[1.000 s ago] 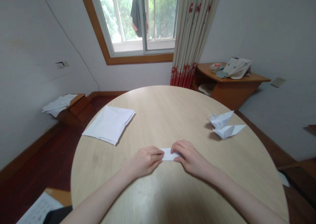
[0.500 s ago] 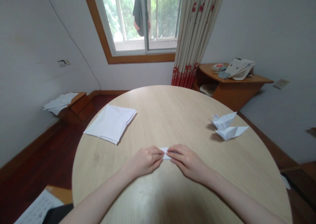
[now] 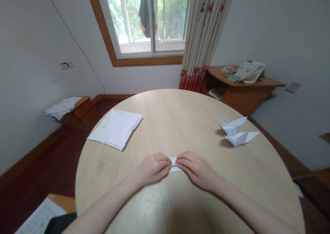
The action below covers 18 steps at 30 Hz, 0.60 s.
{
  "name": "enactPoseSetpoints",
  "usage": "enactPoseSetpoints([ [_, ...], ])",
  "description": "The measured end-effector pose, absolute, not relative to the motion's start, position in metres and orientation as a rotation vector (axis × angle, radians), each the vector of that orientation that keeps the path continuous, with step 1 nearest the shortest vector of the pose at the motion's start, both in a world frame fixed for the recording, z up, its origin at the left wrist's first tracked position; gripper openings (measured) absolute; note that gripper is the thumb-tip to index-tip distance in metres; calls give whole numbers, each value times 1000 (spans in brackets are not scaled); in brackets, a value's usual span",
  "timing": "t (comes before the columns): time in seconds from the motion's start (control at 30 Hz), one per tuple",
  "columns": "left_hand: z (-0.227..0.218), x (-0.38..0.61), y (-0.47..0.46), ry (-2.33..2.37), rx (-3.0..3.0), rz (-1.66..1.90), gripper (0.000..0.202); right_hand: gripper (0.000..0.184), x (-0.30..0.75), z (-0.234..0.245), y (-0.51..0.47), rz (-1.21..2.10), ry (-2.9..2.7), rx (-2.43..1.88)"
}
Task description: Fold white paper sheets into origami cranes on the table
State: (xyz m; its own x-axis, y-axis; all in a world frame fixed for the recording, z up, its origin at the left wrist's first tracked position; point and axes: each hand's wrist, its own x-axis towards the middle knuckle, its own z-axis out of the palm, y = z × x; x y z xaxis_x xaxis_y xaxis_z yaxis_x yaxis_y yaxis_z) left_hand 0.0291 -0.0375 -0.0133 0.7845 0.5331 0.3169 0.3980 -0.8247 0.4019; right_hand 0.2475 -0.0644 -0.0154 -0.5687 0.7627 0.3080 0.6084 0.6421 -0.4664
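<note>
A small folded piece of white paper (image 3: pixel 175 169) lies on the round wooden table (image 3: pixel 177 117), between my two hands. My left hand (image 3: pixel 156 167) pinches its left end, fingers together and curled over the top. The right end is gripped by my right hand (image 3: pixel 194 167), with the fingertips on a raised fold. Only the middle strip shows; the ends are hidden under the fingers. Toward the right edge stand two folded paper birds (image 3: pixel 241 138), close together.
A stack of white paper sheets (image 3: pixel 116 127) lies at the table's left. Behind the right side stands a wooden cabinet (image 3: pixel 242 93) with a cloth bag (image 3: pixel 250 71) on it. A low drawer unit (image 3: pixel 84 113) with papers is at the left wall.
A fold of the paper has lifted, and a lower flap now shows nearer to me. Both hands have shifted only slightly, still at the paper's ends.
</note>
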Motion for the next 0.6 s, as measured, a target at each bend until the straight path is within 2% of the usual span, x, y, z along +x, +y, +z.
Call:
enactPoseSetpoints([
  [0.33, -16, 39, -43, 968, 2467, 585, 20, 22, 239, -21, -62, 526, -2271, -1184],
  [0.5, -15, 41, -46, 1089, 2352, 558, 5, 14, 238, -23, -61, 497, -2243, -1283],
  [0.6, -16, 41, -46, 1126, 2323, 574, 3, 8, 238, -24, -61, 504, -2184, -1330],
])
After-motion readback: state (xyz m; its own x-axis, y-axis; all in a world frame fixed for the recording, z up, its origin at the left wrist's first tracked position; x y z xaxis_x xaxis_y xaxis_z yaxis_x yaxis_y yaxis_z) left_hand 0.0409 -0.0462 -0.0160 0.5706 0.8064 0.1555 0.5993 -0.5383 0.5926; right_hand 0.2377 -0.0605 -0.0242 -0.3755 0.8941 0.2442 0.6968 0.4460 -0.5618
